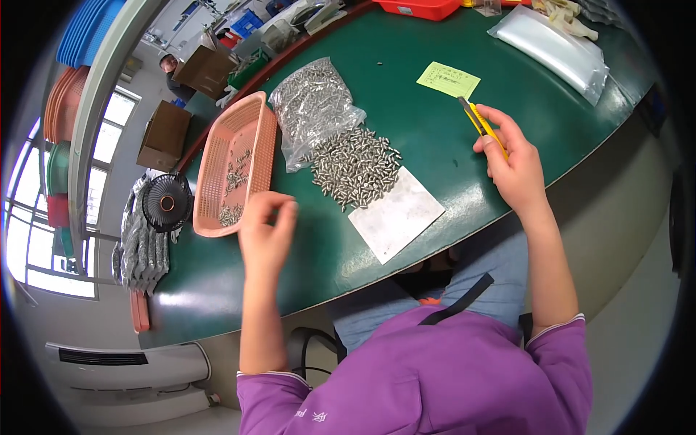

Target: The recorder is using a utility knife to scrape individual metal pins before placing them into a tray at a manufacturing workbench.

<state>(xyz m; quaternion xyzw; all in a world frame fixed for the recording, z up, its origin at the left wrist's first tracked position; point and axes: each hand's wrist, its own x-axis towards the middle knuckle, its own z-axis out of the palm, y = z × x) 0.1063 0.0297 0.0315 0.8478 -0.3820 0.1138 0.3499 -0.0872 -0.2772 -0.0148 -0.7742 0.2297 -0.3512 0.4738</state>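
My right hand (516,163) grips a yellow box cutter (481,123). Its dark tip lies over the lower edge of a yellow-green paper slip (448,79) on the table. My left hand (267,221) is beside the near end of a pink plastic basket (272,145), fingers curled toward the thumb; whatever they may hold is hidden. Some small metal pieces (237,170) lie inside that basket. To its right, a heap of small pointed metal pins (355,167) partly covers a white sheet (397,217). A clear plastic bag (312,98) full of similar pieces lies against the heap.
The green table (406,130) curves around me. Flat clear plastic bags (551,54) lie at the far right, a red tray (419,7) at the far edge. A black fan (167,203) and silvery packets (145,246) are at the left. Another person (174,76) is in the background.
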